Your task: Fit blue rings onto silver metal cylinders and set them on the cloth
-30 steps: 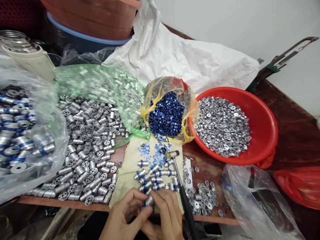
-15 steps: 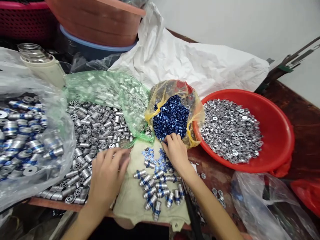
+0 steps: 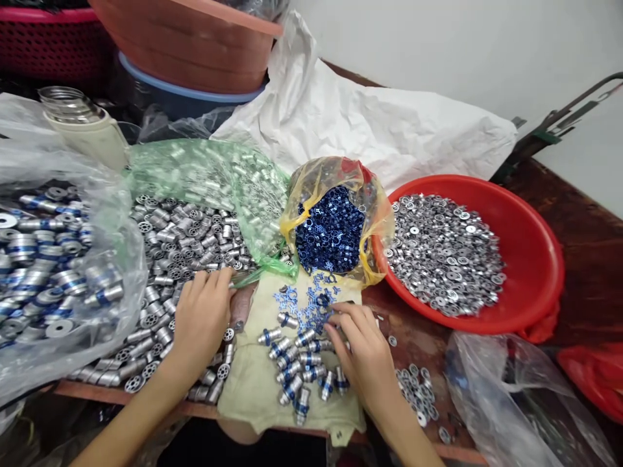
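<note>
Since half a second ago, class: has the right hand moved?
Yes. The right hand pulled back from the yellow bag toward the person, over the cloth.

Layout, from your seat.
- Cloth (image 3: 253, 389) at bench (image 3: 584, 259) front edge, centre.
- Joined pieces (image 3: 296, 363) on cloth's middle; loose rings (image 3: 306, 301) on its far part.
- Ring bag (image 3: 331, 227) directly behind cloth.
- Basin (image 3: 535, 259) right of ring bag, touching it; washers (image 3: 442, 253) inside.
- Stray washers (image 3: 413, 389) on bench, right of cloth.
- Sleeve pile (image 3: 180, 246) left of cloth; sleeve bag (image 3: 209, 172) behind pile.
- Large bag (image 3: 48, 272) far left.
- Sack (image 3: 379, 130) behind ring bag and basin.
- Your left hand (image 3: 202, 318) on pile's near right edge.
- Your right hand (image 3: 365, 350) on cloth's right side, touching loose rings.
</note>
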`<state>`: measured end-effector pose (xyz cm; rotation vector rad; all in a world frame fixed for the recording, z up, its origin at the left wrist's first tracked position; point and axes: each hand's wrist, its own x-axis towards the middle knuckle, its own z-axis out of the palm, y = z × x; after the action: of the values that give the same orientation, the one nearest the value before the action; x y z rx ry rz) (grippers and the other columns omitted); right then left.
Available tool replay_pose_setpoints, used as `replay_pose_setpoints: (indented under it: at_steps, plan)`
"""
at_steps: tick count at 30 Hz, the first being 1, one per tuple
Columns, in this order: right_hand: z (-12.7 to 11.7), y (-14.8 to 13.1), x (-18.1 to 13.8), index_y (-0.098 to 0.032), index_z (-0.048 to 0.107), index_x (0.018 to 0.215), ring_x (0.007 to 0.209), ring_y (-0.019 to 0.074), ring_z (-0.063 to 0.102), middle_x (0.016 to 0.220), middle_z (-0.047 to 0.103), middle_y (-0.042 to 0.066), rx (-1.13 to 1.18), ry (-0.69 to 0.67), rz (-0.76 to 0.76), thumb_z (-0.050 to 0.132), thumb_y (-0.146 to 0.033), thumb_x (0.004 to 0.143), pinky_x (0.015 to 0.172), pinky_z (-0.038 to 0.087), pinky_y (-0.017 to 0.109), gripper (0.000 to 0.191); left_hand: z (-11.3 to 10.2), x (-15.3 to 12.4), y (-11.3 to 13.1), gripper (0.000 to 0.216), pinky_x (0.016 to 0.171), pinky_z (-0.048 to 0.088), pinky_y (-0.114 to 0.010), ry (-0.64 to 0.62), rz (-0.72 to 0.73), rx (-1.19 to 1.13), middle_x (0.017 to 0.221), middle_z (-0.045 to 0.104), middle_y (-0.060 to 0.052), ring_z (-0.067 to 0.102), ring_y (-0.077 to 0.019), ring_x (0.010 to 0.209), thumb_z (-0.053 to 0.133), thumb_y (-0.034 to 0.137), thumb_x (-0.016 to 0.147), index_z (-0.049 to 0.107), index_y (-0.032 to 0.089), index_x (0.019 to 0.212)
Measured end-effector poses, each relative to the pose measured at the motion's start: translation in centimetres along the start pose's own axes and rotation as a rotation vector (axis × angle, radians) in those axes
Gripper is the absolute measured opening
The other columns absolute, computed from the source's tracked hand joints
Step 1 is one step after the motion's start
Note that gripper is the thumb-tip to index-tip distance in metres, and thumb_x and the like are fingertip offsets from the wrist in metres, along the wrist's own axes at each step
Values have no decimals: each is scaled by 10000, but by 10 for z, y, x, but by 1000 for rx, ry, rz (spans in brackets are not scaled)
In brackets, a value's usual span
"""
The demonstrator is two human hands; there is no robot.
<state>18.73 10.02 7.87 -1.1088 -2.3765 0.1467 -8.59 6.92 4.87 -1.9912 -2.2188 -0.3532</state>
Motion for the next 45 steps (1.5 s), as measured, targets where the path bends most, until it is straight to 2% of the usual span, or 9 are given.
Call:
replay_pose_setpoints:
  at_steps: [6,12,15,19,24,30,36,40,45]
  plan:
    - [-6,-31,-50,-193,624,1036,1032,234,620,1088,656,110,238,66,81,588,-46,945,869,523,353,177,-20,-37,0,316,892,477,-401,153,18,-627,1066,698,-115,623,-282,991,507,251,999,628,184,1284]
    - [14,-59,-52,-216,637,1073,956,196,660,1015,691,64,477,145,162,597,-42,934,858,539,312,226,-17,-57,39,214,695,568,-269,-408,-413,-1537,805,768,-31,744,-211,771,689,417,885,746,231,974]
    - [20,-66,-42,-226,623,1230,960,180,667,1037,708,53,560,152,226,606,-49,933,849,548,283,347,-12,-66,59,265,679,572,-241,-535,-621,-1757,712,777,-2,747,-180,685,789,445,807,730,218,931]
    - [19,-70,-39,-261,646,1278,984,177,661,1064,720,48,666,117,188,568,-46,957,869,539,295,394,-5,-75,71,242,642,562,-215,-482,-676,-1871,669,742,32,716,-141,613,845,397,761,722,209,851]
    - [16,-69,-45,-272,715,1095,846,163,674,914,726,2,783,108,375,696,-126,909,750,539,257,237,-1,-83,79,241,632,564,-226,-436,-632,-1943,754,726,5,703,-156,671,871,376,728,728,196,799]
    - [0,-66,-52,-276,680,1155,961,182,670,1021,719,29,695,19,315,674,-181,932,827,542,272,243,-6,-89,97,279,639,527,-191,-355,-700,-1947,771,681,5,656,-140,708,879,422,706,732,194,775]
    - [-14,26,-76,-216,673,1014,911,257,662,992,698,98,52,90,577,554,-288,971,825,530,389,145,-20,-79,88,328,615,524,-218,-272,-794,-1896,679,683,17,653,-140,601,869,480,700,734,200,806]
    - [-7,67,-87,-197,693,948,742,235,659,870,699,82,44,51,591,598,-346,926,685,543,352,178,-25,-77,87,361,616,543,-243,-282,-841,-1882,728,681,23,679,-152,605,896,490,652,734,196,786]
    - [-10,10,-77,-212,691,1112,942,237,679,1028,704,96,169,252,504,578,-250,965,802,550,361,189,-28,-77,98,314,1017,518,-380,-492,-886,-2180,886,781,-28,726,-297,1116,859,469,729,698,215,819]
